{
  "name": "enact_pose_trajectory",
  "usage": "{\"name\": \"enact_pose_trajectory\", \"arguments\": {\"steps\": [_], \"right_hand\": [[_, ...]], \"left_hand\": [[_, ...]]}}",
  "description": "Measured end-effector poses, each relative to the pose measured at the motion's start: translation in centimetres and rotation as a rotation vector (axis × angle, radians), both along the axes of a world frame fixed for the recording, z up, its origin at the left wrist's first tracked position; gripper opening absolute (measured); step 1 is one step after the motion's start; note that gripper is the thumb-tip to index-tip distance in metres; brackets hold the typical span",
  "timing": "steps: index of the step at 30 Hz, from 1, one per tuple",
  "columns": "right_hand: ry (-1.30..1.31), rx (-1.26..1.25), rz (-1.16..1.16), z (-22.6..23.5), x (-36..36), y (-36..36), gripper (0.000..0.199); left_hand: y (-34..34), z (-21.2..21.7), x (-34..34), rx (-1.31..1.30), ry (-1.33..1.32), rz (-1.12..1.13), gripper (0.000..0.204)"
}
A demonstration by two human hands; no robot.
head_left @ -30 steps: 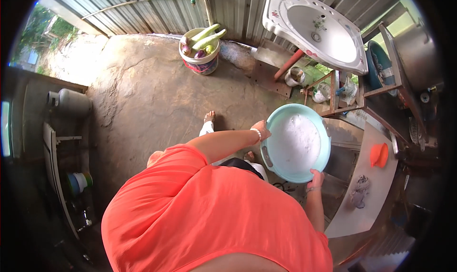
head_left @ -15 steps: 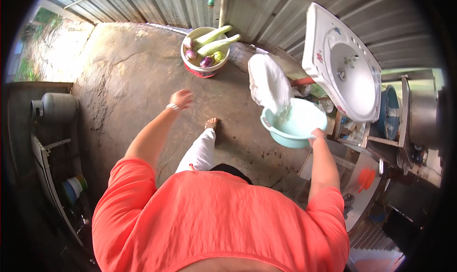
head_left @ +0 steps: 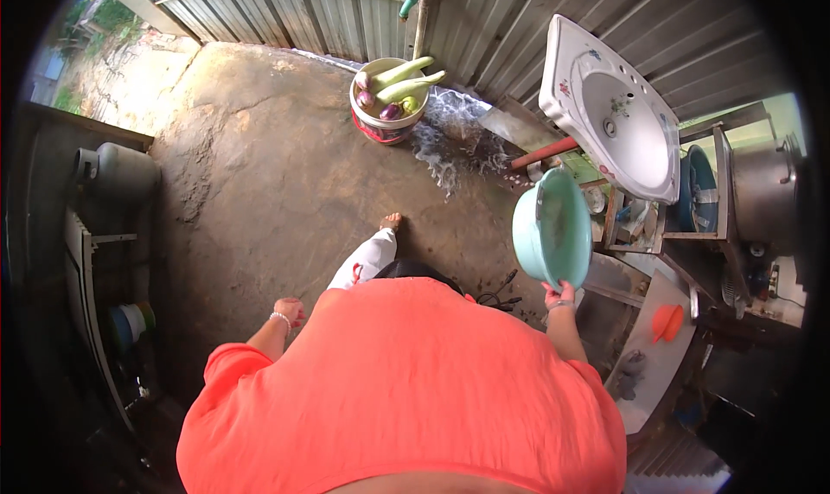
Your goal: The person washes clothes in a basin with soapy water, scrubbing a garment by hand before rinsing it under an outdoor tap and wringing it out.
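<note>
My right hand (head_left: 560, 293) grips the near rim of a light green plastic basin (head_left: 533, 235), which is tipped on its side below the washbasin. Splashed water (head_left: 443, 140) spreads over the floor in front of it, beside the metal wall. My left hand (head_left: 290, 311), wearing a beaded bracelet, hangs by my left side with nothing in it, its fingers loosely bent and apart. Ahead stands a white and red bucket (head_left: 387, 131) holding long pale green gourds (head_left: 406, 89), purple eggplants (head_left: 391, 111) and a small green vegetable.
A white flowered washbasin (head_left: 635, 140) leans out at the right, with a red pipe (head_left: 545, 152) under it. Shelving with a large metal pot (head_left: 761, 191) is farther right. A grey gas cylinder (head_left: 125, 177) lies at the left. A green tap (head_left: 410, 1) is on the wall.
Water that was flying out of the basin in a white sheet is now on the floor near the bucket. The basin has tilted and come nearer. My left hand has drawn back toward my body.
</note>
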State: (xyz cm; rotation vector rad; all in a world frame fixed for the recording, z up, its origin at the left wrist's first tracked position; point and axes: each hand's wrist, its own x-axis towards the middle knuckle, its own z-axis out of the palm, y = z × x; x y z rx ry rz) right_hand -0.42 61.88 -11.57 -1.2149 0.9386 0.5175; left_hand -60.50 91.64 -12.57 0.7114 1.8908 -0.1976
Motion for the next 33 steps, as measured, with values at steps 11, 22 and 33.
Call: {"name": "enact_pose_trajectory", "arguments": {"steps": [11, 22, 33], "right_hand": [[-0.062, -0.228, 0.044, 3.3, -8.0, -5.8, 0.038], [0.003, -0.907, 0.23, 4.9, -2.1, 7.0, 0.03], [-0.165, -1.967, 1.062, 17.7, 1.5, 13.2, 0.025]], "left_hand": [[-1.1, -3.5, -10.1, 0.08, -0.063, -0.334, 0.02], [1.8, -5.6, -15.5, 0.107, -0.001, -0.158, 0.02], [0.3, -3.6, -20.8, 0.119, -0.173, 0.404, 0.016]]}}
